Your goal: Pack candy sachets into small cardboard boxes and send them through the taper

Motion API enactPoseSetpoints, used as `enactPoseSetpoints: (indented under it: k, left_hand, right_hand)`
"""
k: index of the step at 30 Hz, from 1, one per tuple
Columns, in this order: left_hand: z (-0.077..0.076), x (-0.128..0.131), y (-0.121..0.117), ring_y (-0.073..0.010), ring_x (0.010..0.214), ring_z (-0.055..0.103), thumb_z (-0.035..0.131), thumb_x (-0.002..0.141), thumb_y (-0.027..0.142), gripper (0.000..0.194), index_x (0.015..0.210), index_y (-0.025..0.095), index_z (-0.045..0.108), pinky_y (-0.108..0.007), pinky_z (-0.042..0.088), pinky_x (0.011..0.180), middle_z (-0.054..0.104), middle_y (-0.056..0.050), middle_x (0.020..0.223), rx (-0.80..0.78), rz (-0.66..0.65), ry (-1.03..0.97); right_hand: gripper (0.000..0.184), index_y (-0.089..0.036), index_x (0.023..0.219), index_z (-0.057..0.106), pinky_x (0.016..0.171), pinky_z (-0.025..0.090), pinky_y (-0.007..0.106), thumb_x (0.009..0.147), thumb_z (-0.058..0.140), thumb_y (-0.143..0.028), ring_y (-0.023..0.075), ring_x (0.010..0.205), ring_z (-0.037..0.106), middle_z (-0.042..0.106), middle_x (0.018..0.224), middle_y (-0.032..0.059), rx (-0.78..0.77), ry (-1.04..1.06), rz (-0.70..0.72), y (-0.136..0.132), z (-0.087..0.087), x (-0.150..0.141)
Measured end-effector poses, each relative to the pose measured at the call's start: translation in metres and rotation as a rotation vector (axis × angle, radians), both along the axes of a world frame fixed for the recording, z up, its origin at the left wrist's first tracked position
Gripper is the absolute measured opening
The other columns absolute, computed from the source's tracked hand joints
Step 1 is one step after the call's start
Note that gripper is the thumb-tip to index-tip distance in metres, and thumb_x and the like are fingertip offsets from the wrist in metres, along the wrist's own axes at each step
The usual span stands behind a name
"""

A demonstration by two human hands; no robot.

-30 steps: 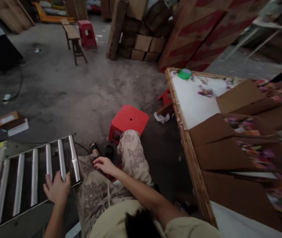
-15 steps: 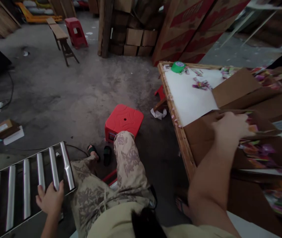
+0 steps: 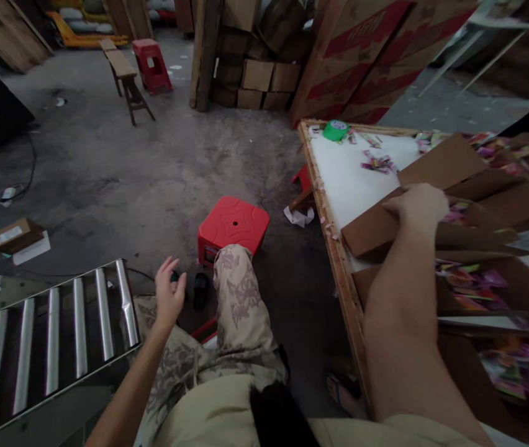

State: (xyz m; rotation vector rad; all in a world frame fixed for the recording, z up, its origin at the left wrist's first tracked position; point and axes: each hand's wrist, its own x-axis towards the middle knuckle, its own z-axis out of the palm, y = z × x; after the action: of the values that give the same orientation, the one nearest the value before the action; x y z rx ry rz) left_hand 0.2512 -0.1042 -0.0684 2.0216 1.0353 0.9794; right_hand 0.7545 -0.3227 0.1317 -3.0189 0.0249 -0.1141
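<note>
My right hand point(image 3: 420, 206) is at an open cardboard box point(image 3: 371, 225) on the table, its fingers curled over the box's edge by the flap. Small packets in pink and purple wrappers point(image 3: 456, 213) show inside, just past my wrist. Nearer to me, another open carton holds a heap of colourful packets point(image 3: 479, 287). In the air above my thigh, my left hand point(image 3: 170, 293) is empty, with its fingers apart. To its left lies a roller conveyor point(image 3: 81, 329) with metal rollers, not touched by the hand.
A red plastic stool point(image 3: 234, 223) stands before my knee. The wood-edged white table point(image 3: 339, 180) carries a green tape roll point(image 3: 336, 130) and loose packets point(image 3: 379, 162). Stacked cartons point(image 3: 352, 56) rise behind it. A small carton point(image 3: 17, 236) lies on the floor at left.
My left hand has lifted off the conveyor rollers and moved right, over my leg. My right hand has shifted slightly left and up along the box, whose near flap sits differently.
</note>
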Motion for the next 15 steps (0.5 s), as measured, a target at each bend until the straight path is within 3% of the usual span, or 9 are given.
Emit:
enactPoseSetpoints:
  k: [4,7,11,13,15]
  left_hand:
    - [0.015,0.072,-0.031,-0.0243,0.115,0.061,0.060,0.089,0.043,0.040,0.122,0.021,0.061,-0.043,0.049,0.102,0.063,-0.012,0.126,-0.392,-0.372,-0.156]
    - [0.024,0.121,-0.051,-0.0260,0.122,0.058,0.067,0.083,0.048,0.050,0.125,0.021,0.059,-0.044,0.045,0.108,0.059,-0.014,0.134,-0.862,-0.523,-0.206]
    - [0.039,0.159,-0.056,-0.0312,0.122,0.059,0.048,0.085,0.073,0.075,0.135,0.016,0.052,-0.050,0.047,0.103,0.053,-0.021,0.140,-1.456,-0.597,-0.288]
    - [0.043,0.157,-0.043,-0.0314,0.112,0.064,0.034,0.084,0.081,0.085,0.131,0.013,0.055,-0.052,0.049,0.099,0.060,-0.023,0.131,-1.627,-0.661,-0.430]
    - [0.042,0.138,-0.021,-0.0296,0.102,0.068,0.028,0.085,0.082,0.088,0.122,0.010,0.060,-0.050,0.049,0.098,0.067,-0.021,0.116,-1.720,-0.643,-0.578]
  right_hand:
    - [0.046,-0.007,0.109,0.074,0.065,0.025,0.035,0.068,0.085,-0.024,0.0199,0.080,0.055,0.066,0.107,0.0292,0.116,-0.253,0.031,-0.001,0.023,-0.012]
    - [0.040,-0.009,0.100,0.074,0.064,0.026,0.033,0.068,0.086,-0.030,0.0178,0.070,0.047,0.069,0.094,0.0207,0.101,-0.393,0.216,0.006,0.049,-0.056]
    - [0.022,-0.017,0.087,0.068,0.062,0.027,0.029,0.073,0.080,-0.030,0.0162,0.063,0.043,0.060,0.072,0.0040,0.180,-0.503,0.671,0.029,0.068,-0.161]
    - [0.014,-0.020,0.086,0.064,0.062,0.029,0.029,0.080,0.071,-0.031,0.0185,0.066,0.049,0.059,0.073,0.0029,0.274,-0.503,0.959,0.043,0.065,-0.217]
    - [0.007,-0.021,0.088,0.062,0.063,0.032,0.029,0.086,0.061,-0.028,0.0203,0.073,0.055,0.062,0.082,0.0040,0.342,-0.408,1.276,0.056,0.055,-0.265]
